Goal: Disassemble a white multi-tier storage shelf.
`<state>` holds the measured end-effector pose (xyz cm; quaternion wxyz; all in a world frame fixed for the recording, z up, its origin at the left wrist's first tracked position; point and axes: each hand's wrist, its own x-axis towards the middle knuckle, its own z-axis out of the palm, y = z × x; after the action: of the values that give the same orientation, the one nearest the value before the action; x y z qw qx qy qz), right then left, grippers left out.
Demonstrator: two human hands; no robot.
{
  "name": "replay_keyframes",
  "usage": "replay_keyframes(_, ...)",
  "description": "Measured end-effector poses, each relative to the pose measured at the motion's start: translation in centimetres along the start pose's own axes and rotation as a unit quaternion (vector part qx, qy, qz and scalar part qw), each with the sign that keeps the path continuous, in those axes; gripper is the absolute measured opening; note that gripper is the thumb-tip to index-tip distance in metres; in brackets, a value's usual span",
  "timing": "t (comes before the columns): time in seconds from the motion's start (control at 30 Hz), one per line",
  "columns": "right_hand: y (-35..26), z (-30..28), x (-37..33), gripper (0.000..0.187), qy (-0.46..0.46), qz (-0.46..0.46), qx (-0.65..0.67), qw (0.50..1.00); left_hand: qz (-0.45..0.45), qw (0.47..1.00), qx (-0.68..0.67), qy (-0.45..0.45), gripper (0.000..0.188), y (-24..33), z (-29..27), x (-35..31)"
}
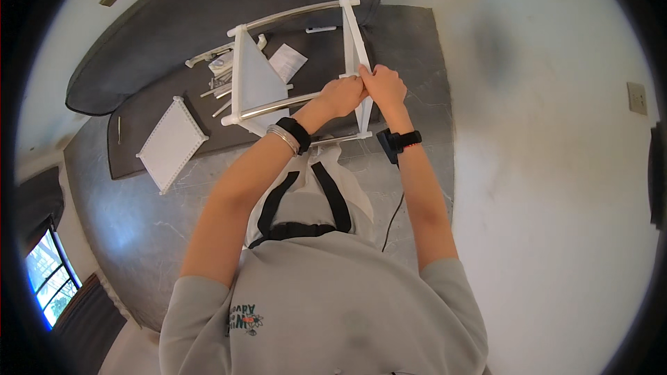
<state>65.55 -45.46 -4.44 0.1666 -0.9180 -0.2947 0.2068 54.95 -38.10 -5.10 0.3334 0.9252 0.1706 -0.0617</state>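
A partly built shelf rack rests on its side on the sofa seat, with a white left panel (258,73) and a white right panel (353,38) joined by metal tubes. My left hand (340,96) is closed around the near metal tube (274,105), where it meets the right panel. Touching it, my right hand (385,90) is closed on the edge of the right panel at that same joint. My fingers partly cover the joint, so how the tube sits in its corner cannot be seen.
Left of the rack lie loose tubes and white fittings (221,69), plus a paper sheet (287,62). Another white shelf panel (172,144) overhangs the front edge of the grey sofa seat (128,156). A small white item (321,29) lies behind the rack. A wall (528,167) stands at right.
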Motion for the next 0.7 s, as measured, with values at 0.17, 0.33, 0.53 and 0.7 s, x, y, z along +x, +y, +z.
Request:
replay_keyframes(0.17,0.1,1.1,0.6,0.042,0.068,0.013,0.143,0.987,0.024,0.997,0.052,0.057,0.028,0.0,0.4,-0.3)
replay_keyframes(0.33,-0.3,2.4,1.2,0.032,0.166,0.013,0.170,0.971,0.036,0.974,0.194,0.108,0.020,0.1,1.3,-0.4)
replay_keyframes(0.53,-0.9,2.7,2.5,0.027,0.209,0.019,0.184,0.960,0.070,0.975,0.166,0.133,0.021,-1.2,1.0,0.4)
replay_keyframes(0.7,-1.4,2.7,3.7,0.027,0.213,-0.009,0.159,0.964,0.051,0.991,0.080,0.098,0.026,-2.3,-0.4,1.3)
